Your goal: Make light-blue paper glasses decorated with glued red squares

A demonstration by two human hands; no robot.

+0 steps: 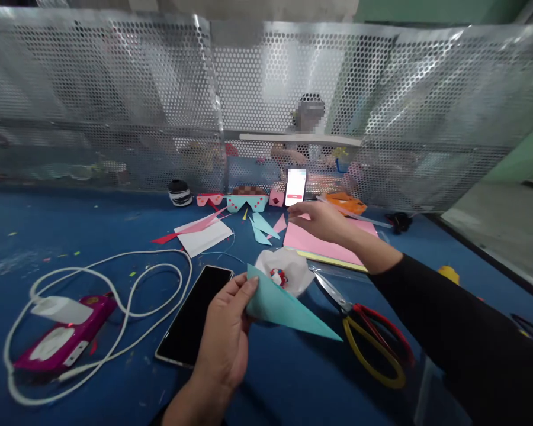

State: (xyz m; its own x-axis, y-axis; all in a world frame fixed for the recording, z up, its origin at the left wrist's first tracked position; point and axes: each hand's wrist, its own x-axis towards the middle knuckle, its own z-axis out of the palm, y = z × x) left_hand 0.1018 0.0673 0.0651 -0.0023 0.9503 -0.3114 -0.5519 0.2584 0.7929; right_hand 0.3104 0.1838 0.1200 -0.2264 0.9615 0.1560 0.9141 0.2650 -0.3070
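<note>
Between thumb and fingers, my left hand [226, 331] pinches a folded triangle of light blue paper [286, 310], its long point aimed to the lower right. My right hand [322, 220] reaches forward with fingers stretched out and nothing visible in it. It hovers over the near side of a lit phone [295, 192] propped at the mesh and above a stack of pink paper [313, 238]. Behind the blue triangle stands a white bowl [298, 260] holding small red, white and blue bits. Scissors [350, 310] with red and yellow handles lie right of the bowl.
A dark phone [190, 313], a white cable [128, 254] and a magenta device [66, 340] lie at left. Light blue scraps [263, 226] and cut paper shapes [247, 202] sit farther back. A perforated metal screen [266, 77] bounds the table; a person is behind it.
</note>
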